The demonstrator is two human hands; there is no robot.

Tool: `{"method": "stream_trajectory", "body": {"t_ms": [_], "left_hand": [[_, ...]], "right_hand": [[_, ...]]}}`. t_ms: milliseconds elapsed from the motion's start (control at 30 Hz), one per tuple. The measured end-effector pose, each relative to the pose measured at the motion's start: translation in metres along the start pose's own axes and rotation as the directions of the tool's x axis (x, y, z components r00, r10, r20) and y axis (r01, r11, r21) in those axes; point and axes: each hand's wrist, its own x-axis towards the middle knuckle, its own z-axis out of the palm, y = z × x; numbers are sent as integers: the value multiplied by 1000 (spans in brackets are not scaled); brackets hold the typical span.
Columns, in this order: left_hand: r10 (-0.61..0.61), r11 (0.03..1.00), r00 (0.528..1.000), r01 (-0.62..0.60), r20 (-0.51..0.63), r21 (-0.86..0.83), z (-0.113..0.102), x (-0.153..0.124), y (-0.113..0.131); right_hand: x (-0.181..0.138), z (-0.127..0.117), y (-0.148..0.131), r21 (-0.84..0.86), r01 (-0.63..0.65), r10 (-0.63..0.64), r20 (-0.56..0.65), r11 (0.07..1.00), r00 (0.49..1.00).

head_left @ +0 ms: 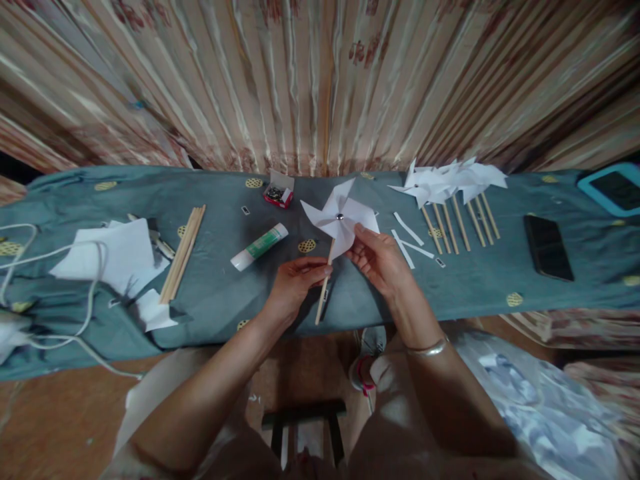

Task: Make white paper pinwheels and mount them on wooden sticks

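Note:
A white paper pinwheel with a metal pin at its centre sits on a thin wooden stick, held above a table covered in grey-blue cloth. My left hand pinches the stick near its upper part. My right hand grips the lower right blade of the pinwheel with curled fingers; a bangle circles that wrist.
Finished pinwheels on sticks lie at the back right, paper strips beside them. A glue stick, a small red box of pins, a bundle of sticks, paper sheets, a white cable, a phone and a tablet lie about.

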Motion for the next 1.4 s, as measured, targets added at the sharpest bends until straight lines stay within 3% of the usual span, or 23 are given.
{"method": "stream_trajectory", "body": {"t_ms": [767,1400], "left_hand": [[41,999,999,-40,25,-36,-1,-5,5],[75,996,997,-73,25,-59,-4,-6,12]], "right_hand": [[-9,18,1,67,-28,31,-44,997,999],[-17,25,0,-74,5,-5,0,997,1000]]}}
